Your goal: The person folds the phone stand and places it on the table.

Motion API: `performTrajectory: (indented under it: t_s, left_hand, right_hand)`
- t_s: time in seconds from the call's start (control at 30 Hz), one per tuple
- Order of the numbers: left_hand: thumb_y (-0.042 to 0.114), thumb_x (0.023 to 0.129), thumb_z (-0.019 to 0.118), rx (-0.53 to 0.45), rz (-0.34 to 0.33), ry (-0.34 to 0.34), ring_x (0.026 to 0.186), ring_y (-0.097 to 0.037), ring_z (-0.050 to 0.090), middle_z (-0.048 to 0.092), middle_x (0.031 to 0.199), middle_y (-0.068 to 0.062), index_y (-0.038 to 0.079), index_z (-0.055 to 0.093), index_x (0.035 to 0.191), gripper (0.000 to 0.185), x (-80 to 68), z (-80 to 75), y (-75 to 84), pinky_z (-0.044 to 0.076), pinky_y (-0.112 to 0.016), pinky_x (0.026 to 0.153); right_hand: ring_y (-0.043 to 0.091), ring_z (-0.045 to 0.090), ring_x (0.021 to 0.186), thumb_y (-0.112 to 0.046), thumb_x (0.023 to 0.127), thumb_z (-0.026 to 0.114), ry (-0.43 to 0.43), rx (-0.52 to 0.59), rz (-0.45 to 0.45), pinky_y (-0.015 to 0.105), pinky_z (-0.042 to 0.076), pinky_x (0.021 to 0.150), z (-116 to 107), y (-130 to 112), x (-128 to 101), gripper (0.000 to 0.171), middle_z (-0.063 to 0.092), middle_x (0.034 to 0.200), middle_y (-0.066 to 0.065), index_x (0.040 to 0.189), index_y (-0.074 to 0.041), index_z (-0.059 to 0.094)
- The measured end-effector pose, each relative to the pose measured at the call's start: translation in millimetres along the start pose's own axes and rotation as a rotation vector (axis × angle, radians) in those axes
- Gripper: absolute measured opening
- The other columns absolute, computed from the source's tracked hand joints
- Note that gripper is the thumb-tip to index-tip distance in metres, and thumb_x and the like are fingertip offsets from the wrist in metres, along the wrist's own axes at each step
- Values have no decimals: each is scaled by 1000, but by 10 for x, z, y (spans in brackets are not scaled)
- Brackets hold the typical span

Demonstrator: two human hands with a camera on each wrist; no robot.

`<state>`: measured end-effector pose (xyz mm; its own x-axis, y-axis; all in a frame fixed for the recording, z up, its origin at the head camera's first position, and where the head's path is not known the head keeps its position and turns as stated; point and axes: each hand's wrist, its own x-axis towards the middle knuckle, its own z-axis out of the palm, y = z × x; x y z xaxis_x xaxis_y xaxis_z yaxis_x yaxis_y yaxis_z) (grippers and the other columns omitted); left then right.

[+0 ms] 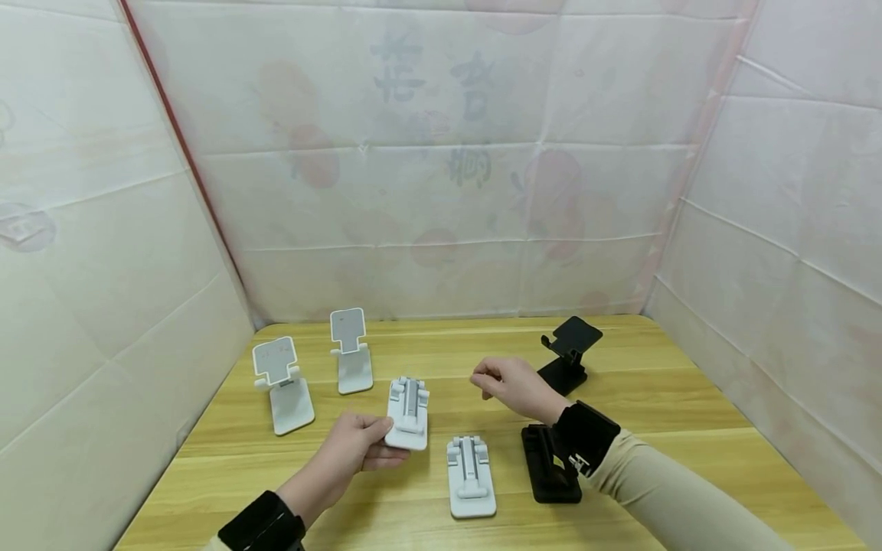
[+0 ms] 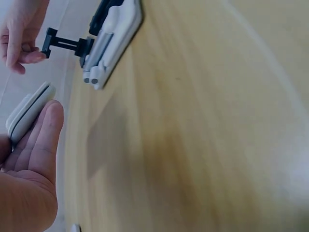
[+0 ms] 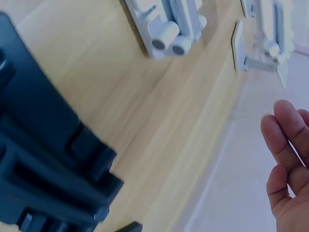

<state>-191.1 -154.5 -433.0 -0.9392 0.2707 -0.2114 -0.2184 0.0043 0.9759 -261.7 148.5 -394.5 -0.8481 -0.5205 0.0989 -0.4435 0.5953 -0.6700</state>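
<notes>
My left hand [image 1: 358, 448] holds a folded white phone stand [image 1: 408, 413] by its near corner, thumb on top, lifted a little above the wooden table [image 1: 689, 398]. In the left wrist view the stand's edge [image 2: 29, 111] lies against my fingers [image 2: 41, 140]. My right hand [image 1: 510, 385] hovers just right of it with loosely curled fingers [image 3: 287, 159], holding nothing. A second folded white stand [image 1: 471, 476] lies flat in front of me, and a folded black stand [image 1: 547, 463] lies under my right wrist.
Two unfolded white stands [image 1: 282, 386] [image 1: 351, 352] stand at the back left. An unfolded black stand [image 1: 568, 353] stands behind my right hand. White sheeting walls [image 1: 441, 191] close in the table on three sides.
</notes>
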Motion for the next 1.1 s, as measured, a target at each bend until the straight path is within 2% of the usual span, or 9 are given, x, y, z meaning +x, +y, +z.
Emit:
performTrajectory:
  t_s: [0.23,0.43,0.57,0.7,0.83,0.97,1.1]
  left_hand:
    - [14,110,45,10,-66,-14,91,-30,76,74,103,-26,-23,55,127,42,-124,-62,-97,65,-41,84]
    - [13,109,46,10,-110,-23,91,-32,76,74,102,-26,-24,52,129,42,-167,-97,-193,65,-42,84]
    - [13,110,45,14,-129,-39,92,-32,76,74,102,-26,-24,51,129,42,-193,-113,-253,65,-43,84]
    - [14,110,45,33,-155,-50,91,-31,76,74,102,-24,-24,51,129,42,-211,-131,-312,65,-44,83]
    - [15,110,46,48,-163,-51,90,-30,76,75,101,-25,-24,52,127,43,-218,-155,-357,66,-44,82]
    - [15,109,48,67,-189,-38,87,-29,76,75,98,-24,-22,55,125,41,-230,-170,-362,66,-43,78]
    - [17,106,53,107,-228,-39,80,-27,76,76,91,-20,-16,63,116,36,-263,-167,-336,67,-40,72]
  right_hand:
    - [10,61,86,-28,109,52,78,-86,-5,32,51,74,-134,121,-51,20,66,92,-2,116,-16,67]
    - [10,60,80,-24,108,53,142,-111,1,32,46,68,-274,191,-106,19,68,92,2,116,-15,68]
    - [11,62,78,-20,108,55,208,-137,-7,30,50,66,-375,245,-148,18,69,92,2,116,-12,68]
    - [13,65,78,-15,107,56,334,-191,-44,28,56,70,-474,324,-197,18,69,87,0,115,-7,69]
    - [13,59,71,-12,106,56,485,-279,-68,29,50,64,-592,403,-234,18,67,83,3,114,-2,70]
    - [15,51,68,-11,107,54,573,-339,-13,33,41,64,-723,474,-271,20,66,86,7,112,1,69]
    - [20,48,65,-15,109,51,595,-357,87,36,37,63,-829,593,-325,25,63,81,10,110,3,68]
